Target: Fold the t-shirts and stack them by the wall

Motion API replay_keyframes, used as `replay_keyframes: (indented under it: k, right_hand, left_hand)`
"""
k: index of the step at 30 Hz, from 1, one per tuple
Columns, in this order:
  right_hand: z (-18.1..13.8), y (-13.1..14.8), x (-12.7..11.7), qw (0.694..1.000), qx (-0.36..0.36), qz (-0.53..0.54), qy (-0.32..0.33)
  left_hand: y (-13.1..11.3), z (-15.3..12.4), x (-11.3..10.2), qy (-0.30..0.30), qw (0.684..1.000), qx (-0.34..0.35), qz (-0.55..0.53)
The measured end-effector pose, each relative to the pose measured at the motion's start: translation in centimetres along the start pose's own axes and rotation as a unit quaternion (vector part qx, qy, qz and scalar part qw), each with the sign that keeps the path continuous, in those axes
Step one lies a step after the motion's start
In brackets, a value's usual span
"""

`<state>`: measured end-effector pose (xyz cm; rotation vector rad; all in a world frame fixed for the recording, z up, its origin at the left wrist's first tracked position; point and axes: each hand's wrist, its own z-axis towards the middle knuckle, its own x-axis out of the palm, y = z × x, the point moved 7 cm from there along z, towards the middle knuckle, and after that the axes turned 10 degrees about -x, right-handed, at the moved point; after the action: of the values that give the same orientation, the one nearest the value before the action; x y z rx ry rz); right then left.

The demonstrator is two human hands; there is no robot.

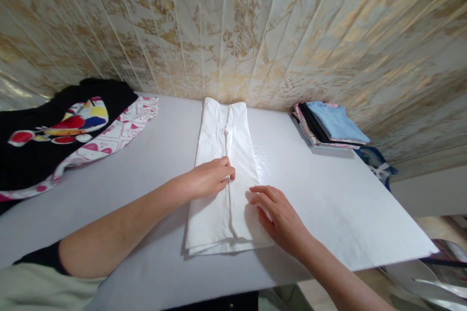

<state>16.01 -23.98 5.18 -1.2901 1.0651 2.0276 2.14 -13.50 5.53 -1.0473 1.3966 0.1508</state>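
A white cloth garment [211, 155] lies folded into a long upright rectangle in the middle of the table. Its two sides meet along a central line, and its layers show at the near edge. My left hand [213, 177] reaches across the left half, with curled fingers pinching the cloth at that central line. Over the right edge of the garment, my right hand [275, 211] has its fingers apart and bent slightly, and nothing is held in it. Whether its fingertips touch the cloth is hard to see.
The white table [160, 155] stands against a gold-patterned curtain [233, 29]. At the left lies a heap with a black printed garment [47, 131] and a pink-and-white patterned cloth [113, 131]. A stack of folded clothes [332, 124], light blue on top, sits at the back right.
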Motion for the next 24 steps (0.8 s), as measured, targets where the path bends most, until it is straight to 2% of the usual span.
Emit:
replay_keyframes:
  k: [3, 8, 13, 15, 19, 24]
  right_hand:
    - [-0.5, 0.8, 0.3, 1.000, -0.030, 0.003, -0.003]
    - [-1.8, 0.1, -0.7, 0.999, 0.033, -0.008, -0.041]
    - [-1.7, 3.8, 0.1, 0.997, -0.020, 0.068, 0.018]
    - [-1.7, 4.5, 0.8, 0.996, -0.020, 0.086, 0.023]
    - [-1.9, 3.8, 1.3, 0.990, 0.026, 0.137, -0.018]
    - [-2.6, 1.7, 1.2, 0.964, 0.126, 0.224, -0.068]
  left_hand:
    - [-0.8, -0.4, 0.5, 0.030, 0.999, -0.014, 0.035]
    - [-2.7, -1.4, 1.1, 0.070, 0.993, -0.024, 0.091]
    - [-4.6, -2.1, 2.2, 0.072, 0.990, 0.024, 0.117]
    - [-4.7, -2.1, 2.5, 0.063, 0.991, 0.026, 0.116]
    - [-3.9, -1.3, 2.6, 0.047, 0.997, 0.013, 0.067]
    - [-3.4, -0.9, 2.4, 0.036, 0.999, 0.030, 0.021]
